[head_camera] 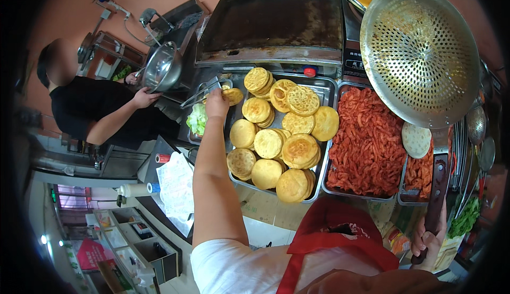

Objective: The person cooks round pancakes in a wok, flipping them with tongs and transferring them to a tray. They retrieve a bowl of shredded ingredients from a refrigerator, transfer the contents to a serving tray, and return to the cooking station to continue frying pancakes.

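Note:
My right hand [430,238] grips the dark wooden handle of a large perforated metal skimmer [420,50], which is held up at the right over the wok's side. Its broad disc hides part of the counter. My left arm reaches forward, and my left hand [217,104] is closed around the end of metal tongs [195,98] above a small tray. Right by its fingers lies a round flatbread [233,96]. Lettuce leaves [197,119] sit just left of that hand. Between my hands, stacks of golden round flatbreads [267,143] fill a metal tray [327,84].
A tray of red-seasoned meat strips [364,146] adjoins the bread tray. One pale flatbread [416,139] lies beside it under the skimmer. Behind stands a flat griddle [275,23]. A co-worker [99,102] at the left holds a steel bowl [162,68]. Paper sheets [175,186] lie at left.

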`<action>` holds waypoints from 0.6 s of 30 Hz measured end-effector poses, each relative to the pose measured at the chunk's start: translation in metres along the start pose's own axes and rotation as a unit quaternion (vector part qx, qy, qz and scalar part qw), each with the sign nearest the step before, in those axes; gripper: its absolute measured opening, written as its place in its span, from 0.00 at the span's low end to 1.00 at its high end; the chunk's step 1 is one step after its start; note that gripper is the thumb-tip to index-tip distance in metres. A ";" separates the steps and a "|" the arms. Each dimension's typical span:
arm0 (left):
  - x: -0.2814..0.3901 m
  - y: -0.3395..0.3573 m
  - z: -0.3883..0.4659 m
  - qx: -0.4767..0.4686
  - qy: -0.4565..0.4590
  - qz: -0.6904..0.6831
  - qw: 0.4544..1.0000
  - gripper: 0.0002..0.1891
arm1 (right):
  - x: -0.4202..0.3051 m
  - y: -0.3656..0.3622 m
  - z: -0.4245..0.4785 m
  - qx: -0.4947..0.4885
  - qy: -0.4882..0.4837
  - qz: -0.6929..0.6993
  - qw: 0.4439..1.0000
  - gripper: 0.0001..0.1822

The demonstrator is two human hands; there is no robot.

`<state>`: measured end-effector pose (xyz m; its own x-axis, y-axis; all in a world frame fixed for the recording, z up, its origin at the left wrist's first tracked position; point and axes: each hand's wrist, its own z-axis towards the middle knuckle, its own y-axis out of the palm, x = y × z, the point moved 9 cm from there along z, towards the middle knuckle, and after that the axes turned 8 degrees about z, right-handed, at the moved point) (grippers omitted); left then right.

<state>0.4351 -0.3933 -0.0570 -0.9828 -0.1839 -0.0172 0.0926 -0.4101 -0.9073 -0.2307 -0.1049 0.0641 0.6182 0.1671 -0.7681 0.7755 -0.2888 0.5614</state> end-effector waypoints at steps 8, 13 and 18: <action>0.120 -0.107 -0.072 0.098 0.165 -0.015 0.981 0.10 | -0.016 -0.004 -0.004 -0.001 0.037 0.002 0.999 0.55; 0.131 -0.074 -0.118 0.043 0.162 0.051 0.985 0.08 | -0.017 -0.011 -0.005 -0.017 0.027 0.027 0.999 0.56; 0.142 -0.115 -0.122 0.100 0.135 -0.041 0.985 0.10 | -0.040 -0.032 -0.013 -0.041 0.021 0.095 0.994 0.56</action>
<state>0.2656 -0.2630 -0.0065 -0.9925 0.0900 -0.0832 0.0149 -0.5858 -0.8104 -0.2784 -0.0905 0.0812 0.7584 0.1562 -0.6327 0.6505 -0.2411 0.7202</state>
